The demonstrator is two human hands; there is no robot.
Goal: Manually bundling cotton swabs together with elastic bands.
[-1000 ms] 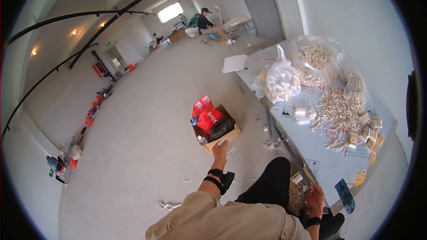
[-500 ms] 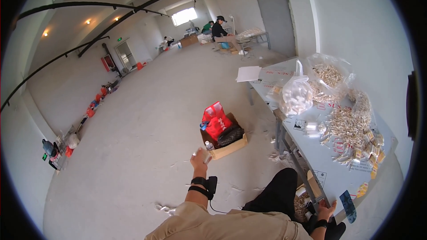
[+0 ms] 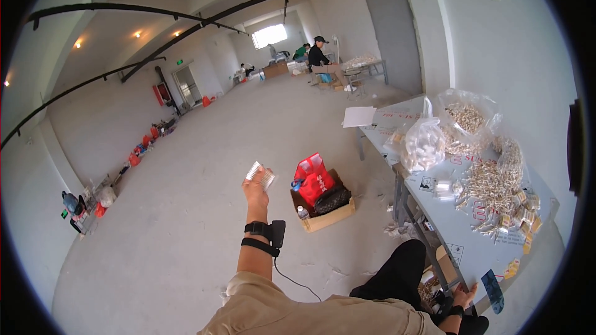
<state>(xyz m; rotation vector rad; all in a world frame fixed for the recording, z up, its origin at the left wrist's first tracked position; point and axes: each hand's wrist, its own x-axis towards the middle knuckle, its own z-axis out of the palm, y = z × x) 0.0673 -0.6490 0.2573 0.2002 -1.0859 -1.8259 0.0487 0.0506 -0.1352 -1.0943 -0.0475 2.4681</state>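
Out over the floor, my left hand is raised and closed round a small clear pack of cotton swabs. Low on the right, my right hand grips the near edge of the table. A dark blue patterned flat piece sticks out beside it at that edge. Loose cotton swabs lie heaped on the tabletop, with several small filled packs at their right. Behind them stand a knotted clear bag of white items and an open clear bag of swabs.
On the floor ahead, a cardboard box holds a red bag, a dark patterned bag and a bottle. White paper lies at the table's far end. A co-worker sits farther back. Bags line the left wall.
My left hand has lifted up and to the left with the pack, which now faces me more fully. My right hand stays at the table edge. The view has shifted slightly.
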